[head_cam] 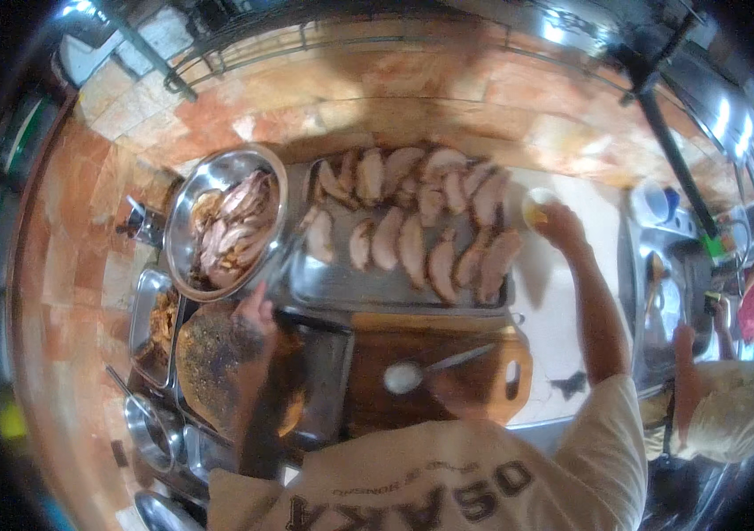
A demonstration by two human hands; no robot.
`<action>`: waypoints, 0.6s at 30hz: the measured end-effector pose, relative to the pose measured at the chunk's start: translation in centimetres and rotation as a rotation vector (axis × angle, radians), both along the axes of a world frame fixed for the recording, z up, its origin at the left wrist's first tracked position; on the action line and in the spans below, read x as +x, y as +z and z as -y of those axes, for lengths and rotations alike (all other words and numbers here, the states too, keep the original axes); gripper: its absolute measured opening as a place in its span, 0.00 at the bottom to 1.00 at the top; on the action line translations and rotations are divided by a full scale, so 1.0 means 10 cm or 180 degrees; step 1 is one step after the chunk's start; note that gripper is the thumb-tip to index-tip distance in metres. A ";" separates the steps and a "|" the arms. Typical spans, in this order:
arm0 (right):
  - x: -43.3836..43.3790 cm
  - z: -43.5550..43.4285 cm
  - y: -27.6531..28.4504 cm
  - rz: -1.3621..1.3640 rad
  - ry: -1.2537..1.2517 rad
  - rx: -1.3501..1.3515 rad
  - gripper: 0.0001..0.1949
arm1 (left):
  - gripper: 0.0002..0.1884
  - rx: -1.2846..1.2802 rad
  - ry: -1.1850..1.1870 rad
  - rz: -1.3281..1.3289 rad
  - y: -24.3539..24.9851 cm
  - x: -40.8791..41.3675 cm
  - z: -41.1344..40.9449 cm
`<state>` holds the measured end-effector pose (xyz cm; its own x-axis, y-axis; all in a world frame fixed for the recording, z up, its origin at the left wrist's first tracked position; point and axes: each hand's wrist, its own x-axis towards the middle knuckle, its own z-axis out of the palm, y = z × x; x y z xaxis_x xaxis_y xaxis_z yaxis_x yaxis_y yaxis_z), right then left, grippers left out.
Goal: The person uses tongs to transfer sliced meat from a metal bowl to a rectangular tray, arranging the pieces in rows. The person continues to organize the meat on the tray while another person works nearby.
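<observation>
In my right hand [559, 226] is a small pale cup [539, 198] with something yellow at its lower side, beside the right end of a metal sheet tray [324, 285]. Meat slices [387, 239] with browned edges lie in two rough rows on that tray. My left hand [255, 313], blurred, has its index finger extended near the lower rim of a steel bowl [181, 265]. More sliced meat [237, 232] fills the bowl. Beneath my left forearm sits a large browned, speckled rounded food [208, 372] in a dark tray [327, 372].
A wooden cutting board [516, 345] carries a knife [460, 357] and a small white round thing [403, 377]. Left are a metal pan of browned pieces [163, 318] and a saucepan [145, 425]. Another person [729, 405] stands by a sink [689, 265] at right.
</observation>
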<state>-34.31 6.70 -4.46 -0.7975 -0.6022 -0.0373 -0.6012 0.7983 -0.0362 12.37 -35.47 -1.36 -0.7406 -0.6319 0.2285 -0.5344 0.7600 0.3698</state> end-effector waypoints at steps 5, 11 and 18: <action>-0.14 -0.07 -0.29 -0.0685 0.0643 -0.0005 0.10 | 0.23 -0.0350 0.0020 0.0303 0.34 -0.05 -0.46; -0.36 -0.01 -0.31 -0.0623 0.0099 0.0031 0.10 | 0.22 -0.0070 0.0072 0.0580 0.44 -0.17 -0.74; -0.26 0.50 0.26 0.1069 -0.0482 -0.2053 0.10 | 0.21 0.0070 0.0005 -0.0504 0.52 -0.02 -0.58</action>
